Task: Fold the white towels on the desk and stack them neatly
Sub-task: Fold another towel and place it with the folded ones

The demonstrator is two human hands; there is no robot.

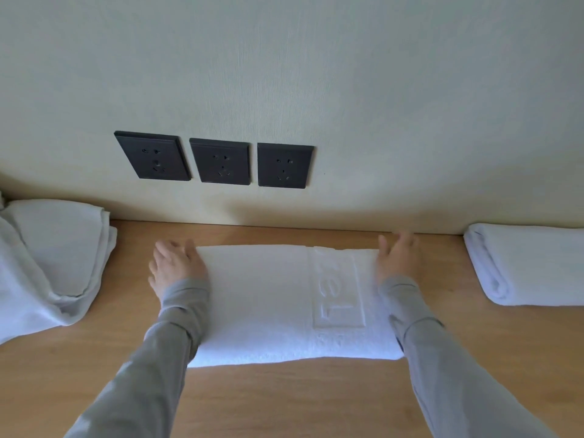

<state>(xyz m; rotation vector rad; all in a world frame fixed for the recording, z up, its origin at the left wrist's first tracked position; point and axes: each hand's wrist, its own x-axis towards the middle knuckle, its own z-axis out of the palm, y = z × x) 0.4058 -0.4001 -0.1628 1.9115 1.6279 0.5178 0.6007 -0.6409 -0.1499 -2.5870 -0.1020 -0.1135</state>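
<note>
A white towel (268,298), folded into a wide rectangle with an embossed panel of letters on its right part, lies flat in the middle of the wooden desk (284,399). My left hand (177,263) rests flat on the towel's far left corner, fingers spread. My right hand (396,256) lies flat on the far right corner, slightly blurred. Both arms wear grey sleeves. A loose pile of white towels (53,260) sits at the left. A folded white towel (531,263) lies at the right edge.
A pale wall (316,74) rises straight behind the desk, carrying three black power sockets (221,161) just above the desk's back edge. Bare wood shows in front of the towel, between my arms.
</note>
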